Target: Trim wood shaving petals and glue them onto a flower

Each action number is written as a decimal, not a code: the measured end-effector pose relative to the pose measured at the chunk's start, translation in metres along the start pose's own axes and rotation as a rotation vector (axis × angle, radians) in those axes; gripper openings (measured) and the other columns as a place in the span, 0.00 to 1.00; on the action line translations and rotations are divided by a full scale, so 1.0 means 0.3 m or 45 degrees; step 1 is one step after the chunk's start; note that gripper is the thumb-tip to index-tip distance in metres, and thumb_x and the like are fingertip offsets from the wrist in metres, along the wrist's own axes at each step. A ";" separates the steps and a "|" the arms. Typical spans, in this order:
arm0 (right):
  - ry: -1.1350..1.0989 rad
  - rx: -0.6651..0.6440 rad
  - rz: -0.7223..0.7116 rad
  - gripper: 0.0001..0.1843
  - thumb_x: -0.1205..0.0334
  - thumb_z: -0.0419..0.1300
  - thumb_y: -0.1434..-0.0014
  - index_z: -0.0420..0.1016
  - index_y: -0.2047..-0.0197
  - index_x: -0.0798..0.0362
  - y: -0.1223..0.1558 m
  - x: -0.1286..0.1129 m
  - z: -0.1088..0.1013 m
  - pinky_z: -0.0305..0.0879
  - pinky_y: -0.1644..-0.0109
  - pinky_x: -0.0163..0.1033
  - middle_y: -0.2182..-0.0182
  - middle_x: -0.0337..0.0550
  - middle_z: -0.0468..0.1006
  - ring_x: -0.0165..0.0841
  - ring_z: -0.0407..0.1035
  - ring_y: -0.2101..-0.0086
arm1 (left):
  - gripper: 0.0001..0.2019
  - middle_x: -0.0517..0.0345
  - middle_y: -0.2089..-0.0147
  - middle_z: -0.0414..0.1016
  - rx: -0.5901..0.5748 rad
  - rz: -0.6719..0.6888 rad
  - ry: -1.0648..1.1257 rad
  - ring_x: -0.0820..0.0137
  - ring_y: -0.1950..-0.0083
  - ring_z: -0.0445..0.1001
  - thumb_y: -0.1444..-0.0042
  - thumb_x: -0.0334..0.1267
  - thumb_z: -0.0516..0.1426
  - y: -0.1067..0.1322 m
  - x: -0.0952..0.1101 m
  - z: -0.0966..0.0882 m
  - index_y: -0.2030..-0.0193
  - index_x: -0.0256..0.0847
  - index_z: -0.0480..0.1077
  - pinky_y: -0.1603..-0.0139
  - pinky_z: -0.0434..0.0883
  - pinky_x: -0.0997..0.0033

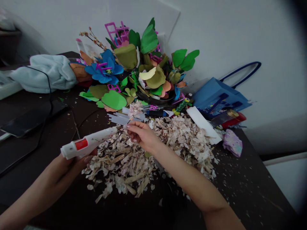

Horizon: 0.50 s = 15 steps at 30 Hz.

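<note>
Left hand (63,167): closed around the grip of a white hot glue gun (86,143) with a red trigger, nozzle pointing toward the right hand. Right hand (142,135): fingers drawn together in a pinch at a thin dark stem (112,140), which runs just beside the nozzle; the hold is partly hidden. Beneath both hands: a loose heap of pale wood shavings (178,143) spread over a dark counter (249,188). Just beyond the hands: a bundle of clear glue sticks (121,118) and a small cluster of pale shavings (135,109). Behind these: a large mound of foam flowers and leaves (146,64) in green, olive, and blue, with magenta plastic lattice pieces (117,33). Right of the heap: a white foam strip (202,124), a red-and-gold canister (230,118), a blue paper bag (222,95), and a patterned packet (232,143). Far left: a pale blue cloth (43,73) and a black phone (31,118) with a dark cable (49,89).
</note>
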State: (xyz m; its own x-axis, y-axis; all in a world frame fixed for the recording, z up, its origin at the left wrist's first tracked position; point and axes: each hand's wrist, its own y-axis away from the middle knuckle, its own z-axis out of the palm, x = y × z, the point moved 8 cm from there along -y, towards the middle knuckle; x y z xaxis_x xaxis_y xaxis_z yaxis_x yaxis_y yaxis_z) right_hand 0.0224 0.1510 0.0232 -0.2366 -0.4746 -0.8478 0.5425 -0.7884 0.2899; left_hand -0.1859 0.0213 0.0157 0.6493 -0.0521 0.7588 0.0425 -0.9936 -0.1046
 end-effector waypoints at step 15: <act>-0.008 0.020 0.011 0.10 0.60 0.72 0.53 0.76 0.73 0.54 0.000 0.006 -0.010 0.47 0.79 0.32 0.80 0.32 0.69 0.24 0.59 0.81 | 0.26 0.44 0.51 0.83 -0.004 0.164 -0.095 0.59 0.54 0.82 0.36 0.59 0.52 -0.006 0.053 0.014 0.47 0.37 0.72 0.54 0.79 0.70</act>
State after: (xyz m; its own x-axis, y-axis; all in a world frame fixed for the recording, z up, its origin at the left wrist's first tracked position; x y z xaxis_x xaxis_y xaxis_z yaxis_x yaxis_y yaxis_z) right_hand 0.0242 0.1514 0.0202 -0.2370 -0.4839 -0.8424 0.5321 -0.7902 0.3042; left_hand -0.1724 0.0228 0.0253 0.7039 -0.1714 0.6893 -0.0467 -0.9795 -0.1959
